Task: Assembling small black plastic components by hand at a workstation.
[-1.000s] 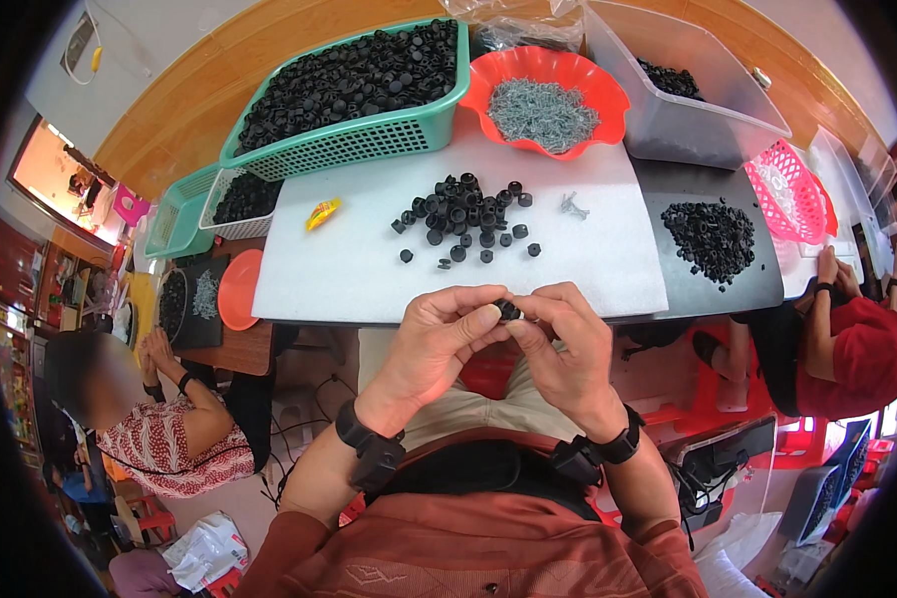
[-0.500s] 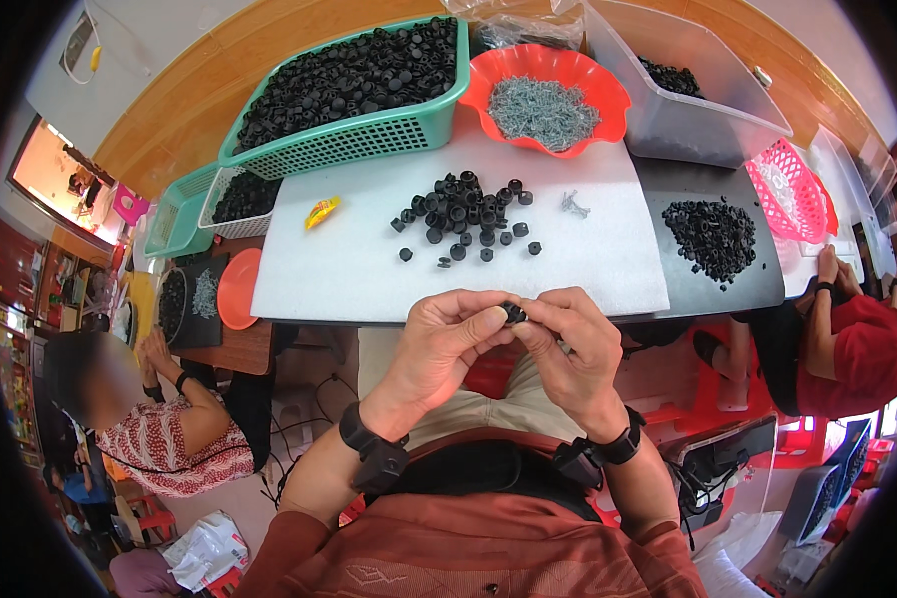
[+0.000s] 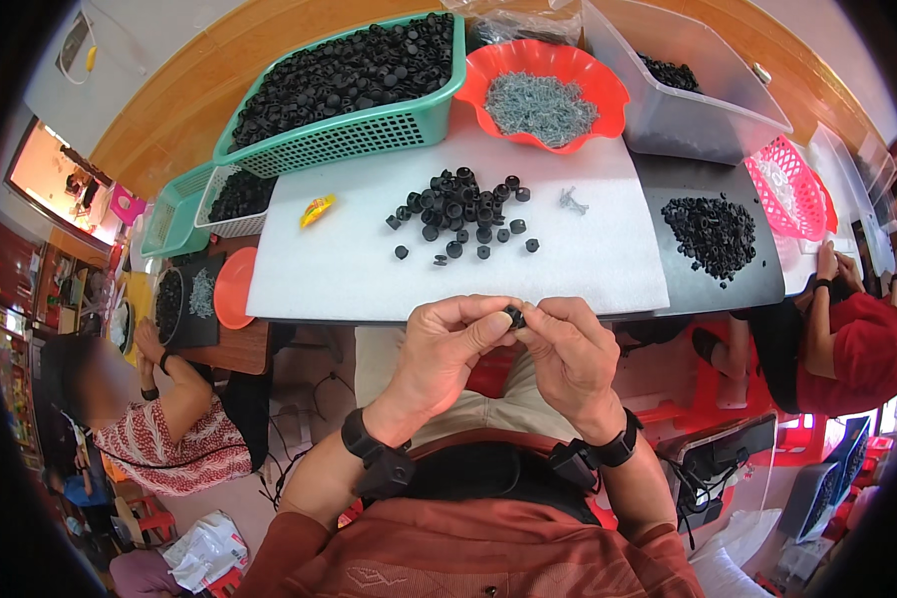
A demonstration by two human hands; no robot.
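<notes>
Just off the table's near edge, my left hand (image 3: 455,344) and my right hand (image 3: 572,351) meet fingertip to fingertip. Between them is a small black plastic part (image 3: 514,317), pinched by the thumb and fingers of both hands; the fingertips cover most of it. Beyond the hands, a loose heap of black plastic caps (image 3: 457,206) lies on the white foam sheet (image 3: 349,279). A few screws (image 3: 573,200) lie to the right of that heap, and a small yellow packet (image 3: 317,210) to its left.
Along the back stand a green basket of black caps (image 3: 339,138), a red scalloped bowl of screws (image 3: 618,105) and a clear bin (image 3: 703,125). Small black parts (image 3: 710,237) are piled on a dark board at right. Other people sit at left (image 3: 184,429) and right (image 3: 852,349).
The black part has turned slightly between my fingertips, and my right fingers have closed in a little. The table scene has shifted slightly in view.
</notes>
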